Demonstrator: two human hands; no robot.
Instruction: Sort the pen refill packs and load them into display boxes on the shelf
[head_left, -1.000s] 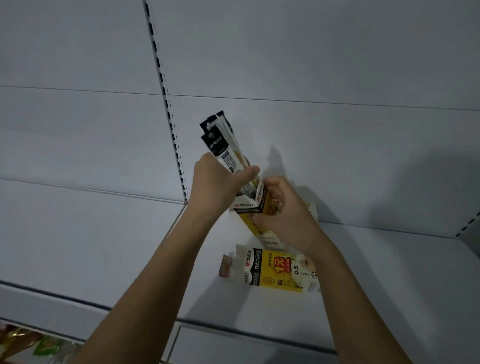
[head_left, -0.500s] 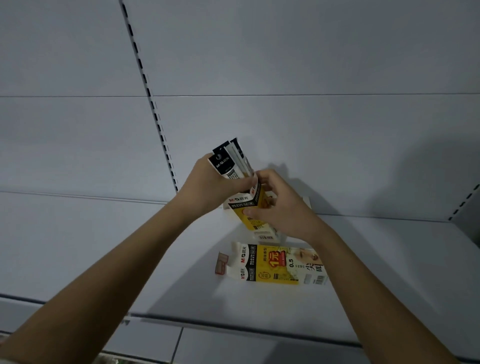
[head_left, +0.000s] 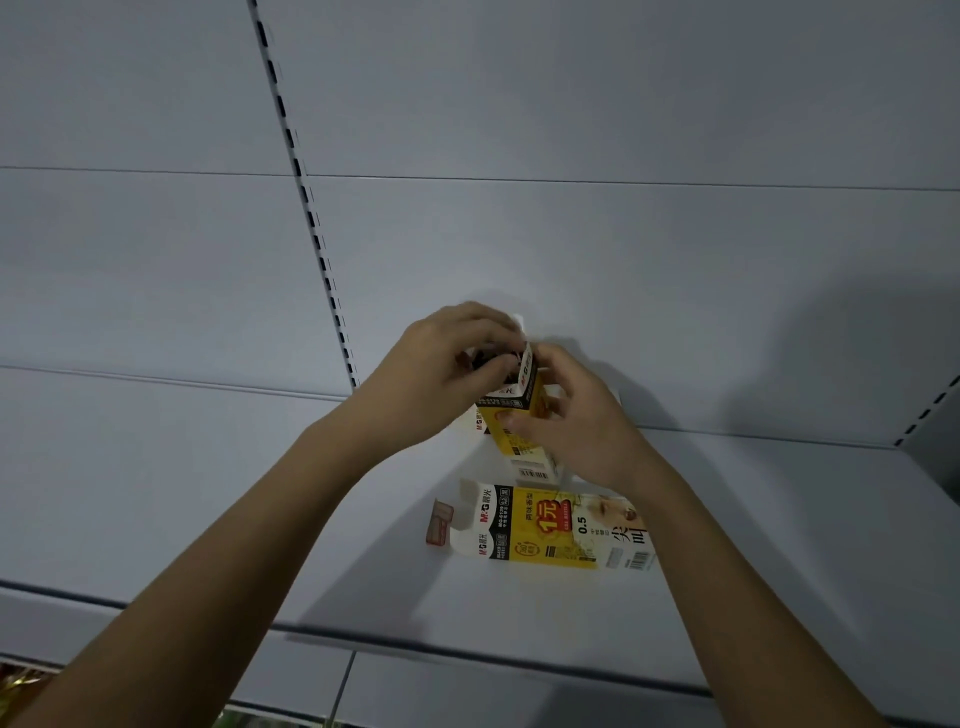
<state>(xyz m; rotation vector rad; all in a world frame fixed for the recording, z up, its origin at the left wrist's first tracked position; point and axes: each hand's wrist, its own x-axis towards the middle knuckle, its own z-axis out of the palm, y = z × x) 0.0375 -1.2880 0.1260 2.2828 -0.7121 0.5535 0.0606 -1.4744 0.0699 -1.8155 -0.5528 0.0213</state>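
- The left hand (head_left: 436, 374) has its grip curled over the open top of the upright display box (head_left: 511, 415), fingers and thumb pinching the dark tops of the pen refill packs (head_left: 491, 359), which sit down inside the box with only their ends showing.
- That upright display box is yellow with a black band and white edges; it stands on the shelf (head_left: 779, 545) close to the back wall (head_left: 571, 104), between the two hands, with its white top flap (head_left: 527, 364) raised on the right side of the opening.
- The right hand (head_left: 576, 421) grips the same box from the right, its thumb across the yellow front face and its fingers wrapped round the far side, one fingertip touching the raised flap.
- A second display box (head_left: 545, 525) lies flat on its side on the shelf, just in front of the upright one and apart from it, its printed yellow face upward and its open end pointing left, with a small red-and-white tab (head_left: 439, 525) at that end.
- A slotted upright rail (head_left: 306, 197) runs down the back wall to the left of the hands; another shows at the far right edge.
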